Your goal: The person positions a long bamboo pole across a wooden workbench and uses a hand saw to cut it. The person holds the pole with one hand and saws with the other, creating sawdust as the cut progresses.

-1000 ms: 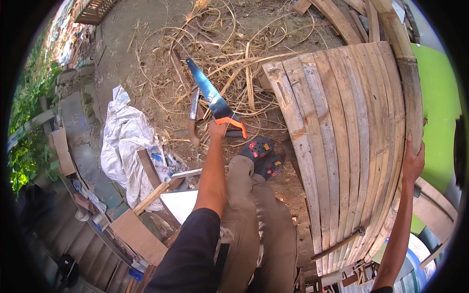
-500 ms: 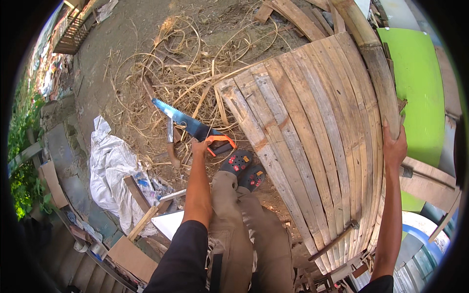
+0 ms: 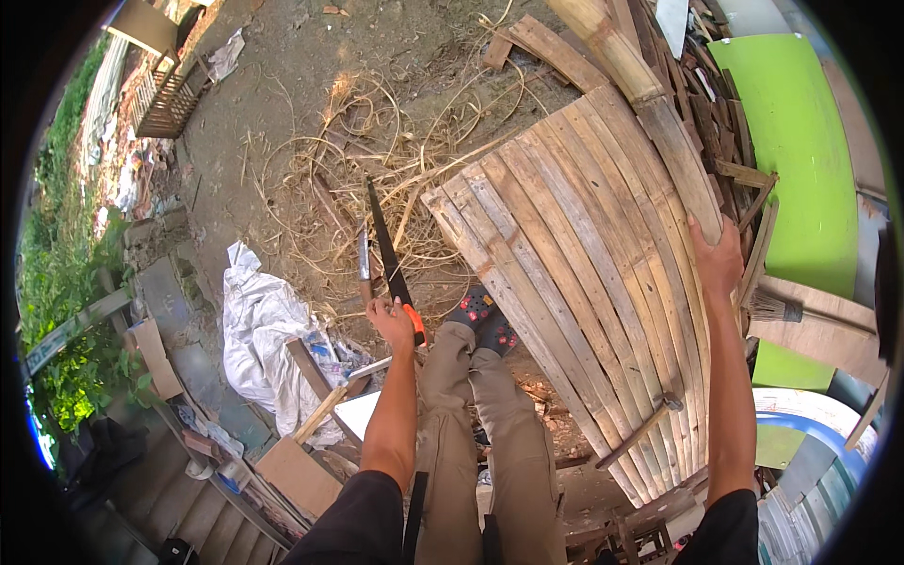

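Two bare hands are busy around a big panel of bamboo slats [image 3: 584, 282], which stands tilted in front of the person and serves as the marker for everything else. Nearest, just left of the panel's lower end, the person's trousered legs [image 3: 471, 424] end in dark shoes [image 3: 485, 318] that rest close against the slats. Left of the panel, the left hand [image 3: 391, 320] is clenched around the orange handle of a hand saw [image 3: 388, 254], whose dark blade points away over the ground. At the panel's right edge, the right hand [image 3: 718, 259] grasps the outermost slat, fingers curled over it. Well to the left of the panel lies a crumpled white sack [image 3: 264, 330]. Beyond the panel's left side, a tangle of thin dry strips [image 3: 348, 160] covers the dirt. A green board [image 3: 800, 169] stands behind the panel on the right, and a thick bamboo pole [image 3: 612, 47] lies along its far edge.
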{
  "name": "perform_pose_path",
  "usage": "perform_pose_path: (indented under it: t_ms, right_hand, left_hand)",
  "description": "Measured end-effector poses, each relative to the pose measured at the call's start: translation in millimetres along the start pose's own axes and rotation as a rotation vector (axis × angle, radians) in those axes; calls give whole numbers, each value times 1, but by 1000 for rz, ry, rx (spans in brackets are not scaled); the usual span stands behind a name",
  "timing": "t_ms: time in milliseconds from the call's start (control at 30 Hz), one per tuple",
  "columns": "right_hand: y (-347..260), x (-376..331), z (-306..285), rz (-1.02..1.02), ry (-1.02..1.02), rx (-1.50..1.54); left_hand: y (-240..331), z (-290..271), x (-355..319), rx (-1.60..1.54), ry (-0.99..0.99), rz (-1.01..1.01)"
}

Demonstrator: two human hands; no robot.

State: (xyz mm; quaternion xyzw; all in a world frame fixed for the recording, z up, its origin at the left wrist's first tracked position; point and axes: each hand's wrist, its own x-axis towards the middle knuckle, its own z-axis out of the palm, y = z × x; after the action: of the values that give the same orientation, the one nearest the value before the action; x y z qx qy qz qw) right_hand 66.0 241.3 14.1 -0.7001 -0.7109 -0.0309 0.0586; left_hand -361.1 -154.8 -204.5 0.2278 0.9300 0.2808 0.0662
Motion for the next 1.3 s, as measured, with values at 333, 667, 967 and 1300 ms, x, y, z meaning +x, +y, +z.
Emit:
perform_pose_path:
  t_ms: [333, 667, 967, 1300]
  right_hand:
    - [-2, 6, -13, -13, -28, 44]
    - [6, 8, -11, -2, -23, 35]
    - [10, 5, -1, -20, 22, 16]
    - [5, 6, -3, 45, -28, 12]
  left_hand:
    - [213, -169, 103, 67, -192, 175]
    - [450, -75, 172, 7, -399, 779]
    - [503, -15, 164, 87, -584, 855]
    - [497, -12, 156, 57, -617, 859]
